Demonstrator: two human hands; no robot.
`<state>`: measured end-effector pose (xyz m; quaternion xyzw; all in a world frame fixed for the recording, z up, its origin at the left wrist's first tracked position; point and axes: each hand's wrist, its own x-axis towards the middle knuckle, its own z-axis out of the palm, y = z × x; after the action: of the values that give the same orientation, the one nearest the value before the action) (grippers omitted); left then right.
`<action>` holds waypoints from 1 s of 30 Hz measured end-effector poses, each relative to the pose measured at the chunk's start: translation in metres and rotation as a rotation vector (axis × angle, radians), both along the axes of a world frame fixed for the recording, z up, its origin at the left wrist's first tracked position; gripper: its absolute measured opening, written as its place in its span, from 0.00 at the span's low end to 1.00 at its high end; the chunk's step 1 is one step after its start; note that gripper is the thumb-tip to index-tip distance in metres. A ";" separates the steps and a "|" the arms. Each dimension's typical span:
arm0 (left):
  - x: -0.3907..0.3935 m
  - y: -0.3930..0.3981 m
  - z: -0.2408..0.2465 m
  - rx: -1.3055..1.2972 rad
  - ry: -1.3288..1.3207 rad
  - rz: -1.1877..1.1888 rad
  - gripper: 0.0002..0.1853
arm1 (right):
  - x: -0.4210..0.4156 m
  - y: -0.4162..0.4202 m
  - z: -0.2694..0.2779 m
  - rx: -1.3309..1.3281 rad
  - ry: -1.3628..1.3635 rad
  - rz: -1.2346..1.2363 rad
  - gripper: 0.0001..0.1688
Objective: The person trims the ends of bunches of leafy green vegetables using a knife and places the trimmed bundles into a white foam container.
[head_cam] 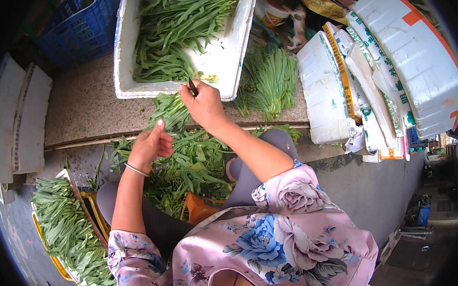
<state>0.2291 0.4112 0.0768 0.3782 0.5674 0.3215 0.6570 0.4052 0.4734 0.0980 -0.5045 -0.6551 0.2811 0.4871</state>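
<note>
My right hand (203,103) is closed on a small dark tool, perhaps a knife, at the near edge of a white foam box (181,90). Leafy green stems (171,111) lie just below that hand; whether it also grips them is unclear. Left of and below them is my left hand (153,145), fingers loosely curled and thumb up, with nothing visible in it. Long-leaved greens (181,20) fill the left and far parts of the box. A heap of loose greens (196,168) lies between my legs.
Bundled greens (275,83) lie right of the box, near a calico cat (298,28). Foam boxes (325,86) stack at the right; others (32,117) stand at the left. A blue crate (79,30) is upper left, a filled container of greens (69,228) lower left.
</note>
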 end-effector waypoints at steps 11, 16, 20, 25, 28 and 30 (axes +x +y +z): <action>-0.001 0.010 0.012 0.076 -1.087 0.507 0.27 | -0.050 -0.043 0.013 0.523 0.100 0.217 0.08; -0.014 0.022 0.018 0.170 -1.265 0.519 0.24 | -0.056 -0.039 0.016 0.504 0.182 0.216 0.07; -0.024 0.027 0.018 0.227 -1.405 0.443 0.26 | -0.058 -0.039 0.022 0.442 0.263 0.220 0.07; -0.052 0.014 0.017 0.285 -1.284 0.557 0.15 | -0.074 -0.047 0.018 0.340 0.355 0.303 0.10; -0.078 0.003 0.021 0.296 -1.114 0.801 0.11 | -0.077 -0.045 0.009 -0.008 0.312 0.528 0.11; -0.114 -0.020 0.026 0.334 -1.120 0.815 0.13 | -0.077 -0.042 0.003 -0.070 0.513 0.558 0.23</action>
<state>0.1151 0.3908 0.1027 0.0096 0.1837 0.7703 0.6105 0.3279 0.4314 0.1006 -0.2361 -0.6140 0.5424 0.5225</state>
